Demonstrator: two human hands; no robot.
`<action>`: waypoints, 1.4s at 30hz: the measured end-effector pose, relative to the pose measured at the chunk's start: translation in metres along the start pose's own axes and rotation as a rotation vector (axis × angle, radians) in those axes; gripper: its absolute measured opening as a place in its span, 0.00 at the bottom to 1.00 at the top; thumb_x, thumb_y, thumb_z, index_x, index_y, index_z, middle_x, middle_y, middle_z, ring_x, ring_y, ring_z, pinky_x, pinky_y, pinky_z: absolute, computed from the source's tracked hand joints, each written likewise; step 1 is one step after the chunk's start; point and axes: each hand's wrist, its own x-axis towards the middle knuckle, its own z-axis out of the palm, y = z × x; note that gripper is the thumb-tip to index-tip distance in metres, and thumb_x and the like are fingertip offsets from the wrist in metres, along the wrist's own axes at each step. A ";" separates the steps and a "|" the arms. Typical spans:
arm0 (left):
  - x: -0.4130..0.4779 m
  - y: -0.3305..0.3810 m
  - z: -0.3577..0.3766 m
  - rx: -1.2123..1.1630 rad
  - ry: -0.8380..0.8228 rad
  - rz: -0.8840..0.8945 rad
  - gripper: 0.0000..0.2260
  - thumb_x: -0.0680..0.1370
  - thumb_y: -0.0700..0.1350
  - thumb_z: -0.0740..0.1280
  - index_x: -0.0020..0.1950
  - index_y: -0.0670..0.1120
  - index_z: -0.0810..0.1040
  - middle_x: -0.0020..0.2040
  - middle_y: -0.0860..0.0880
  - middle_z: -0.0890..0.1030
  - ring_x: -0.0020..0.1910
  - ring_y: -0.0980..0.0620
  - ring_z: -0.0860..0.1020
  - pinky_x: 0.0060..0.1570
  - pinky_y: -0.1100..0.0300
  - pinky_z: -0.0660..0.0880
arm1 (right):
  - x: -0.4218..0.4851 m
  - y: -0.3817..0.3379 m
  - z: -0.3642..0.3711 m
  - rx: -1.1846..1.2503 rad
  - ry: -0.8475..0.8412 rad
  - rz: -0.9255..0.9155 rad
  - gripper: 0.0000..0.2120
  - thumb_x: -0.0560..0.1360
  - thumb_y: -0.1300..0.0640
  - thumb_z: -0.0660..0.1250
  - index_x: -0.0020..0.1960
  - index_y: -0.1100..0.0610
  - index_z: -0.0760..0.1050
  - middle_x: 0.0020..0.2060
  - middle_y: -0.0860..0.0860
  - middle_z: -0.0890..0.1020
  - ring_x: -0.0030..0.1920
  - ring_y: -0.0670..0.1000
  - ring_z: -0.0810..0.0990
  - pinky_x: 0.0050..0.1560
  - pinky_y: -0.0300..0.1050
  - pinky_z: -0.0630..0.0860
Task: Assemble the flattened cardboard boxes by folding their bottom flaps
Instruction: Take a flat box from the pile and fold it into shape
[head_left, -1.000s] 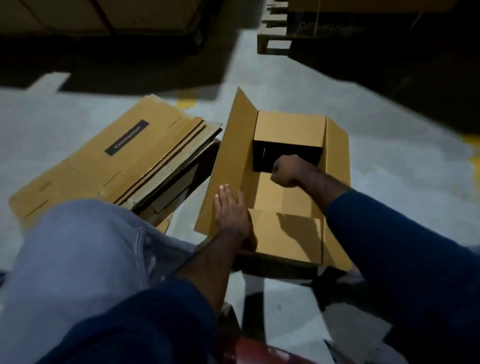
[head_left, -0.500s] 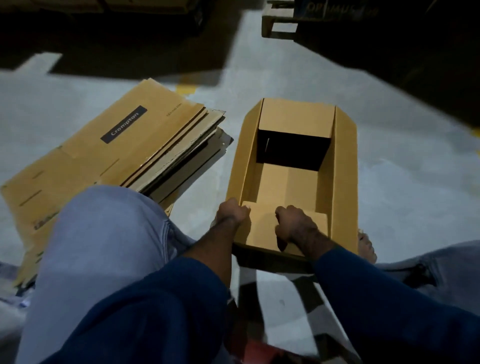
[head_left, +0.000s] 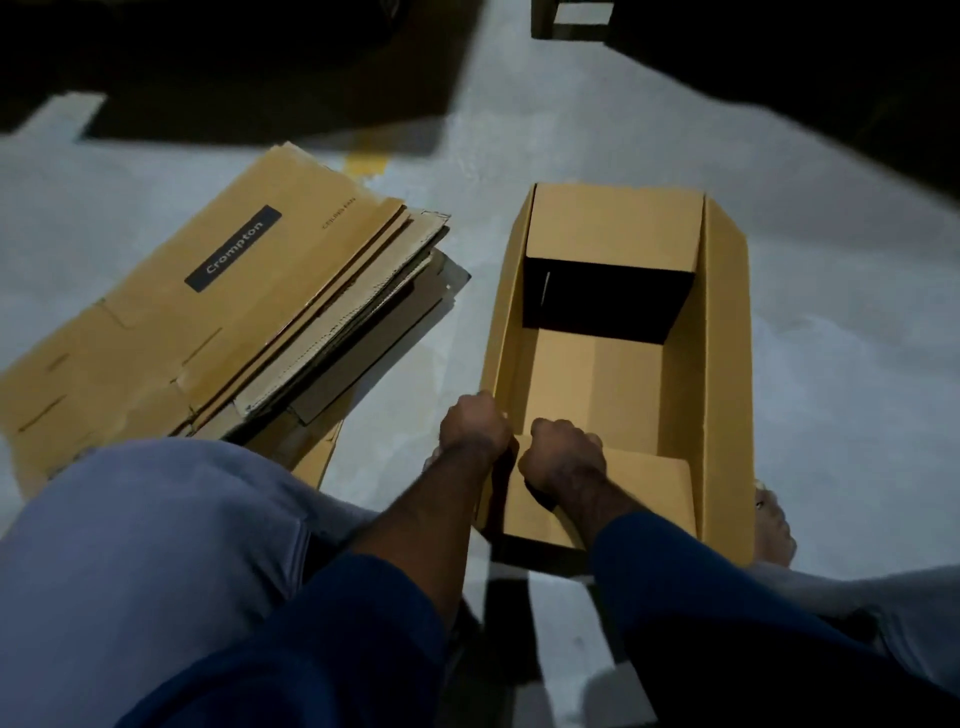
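An opened brown cardboard box (head_left: 727, 364) stands on the grey floor in front of me, open side up. Its far short flap (head_left: 618, 228) is folded inward over a dark gap. The near short flap (head_left: 649, 493) also lies inward. My left hand (head_left: 475, 423) is curled round the near end of the left long flap (head_left: 506, 322). Just beside it, my right hand (head_left: 563, 454) curls its fingers over the free edge of the near short flap. The fingertips of both hands are hidden.
A stack of flattened boxes (head_left: 208, 322) with a dark "Crompton" label lies on the floor to the left. My left knee (head_left: 130, 545) rises beside it. A bare foot (head_left: 774, 525) rests against the box's near right corner. A pallet (head_left: 571, 21) and dark shadows lie beyond.
The long side flaps have swung upright. My right hand left the middle of the box and came back to the near short flap; my left hand went from flat to curled at the near left corner.
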 end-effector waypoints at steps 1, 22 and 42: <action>0.009 0.004 -0.004 -0.010 0.010 0.028 0.16 0.81 0.53 0.67 0.64 0.44 0.76 0.60 0.43 0.78 0.57 0.43 0.79 0.48 0.53 0.75 | 0.003 0.001 -0.001 0.026 -0.009 0.007 0.14 0.79 0.50 0.61 0.61 0.54 0.76 0.54 0.53 0.81 0.53 0.55 0.79 0.61 0.54 0.74; 0.191 0.091 -0.079 0.055 0.223 0.302 0.07 0.78 0.47 0.64 0.45 0.44 0.74 0.43 0.44 0.73 0.48 0.40 0.79 0.39 0.55 0.70 | 0.186 0.009 -0.133 0.156 0.168 -0.119 0.06 0.74 0.61 0.64 0.39 0.57 0.76 0.39 0.55 0.80 0.43 0.57 0.79 0.34 0.45 0.72; 0.031 0.039 -0.064 -0.244 0.085 0.417 0.16 0.81 0.49 0.67 0.67 0.48 0.71 0.58 0.42 0.80 0.51 0.42 0.79 0.52 0.45 0.80 | 0.052 0.049 -0.042 0.080 -0.321 0.036 0.21 0.85 0.46 0.60 0.63 0.63 0.79 0.61 0.57 0.82 0.56 0.57 0.80 0.57 0.49 0.76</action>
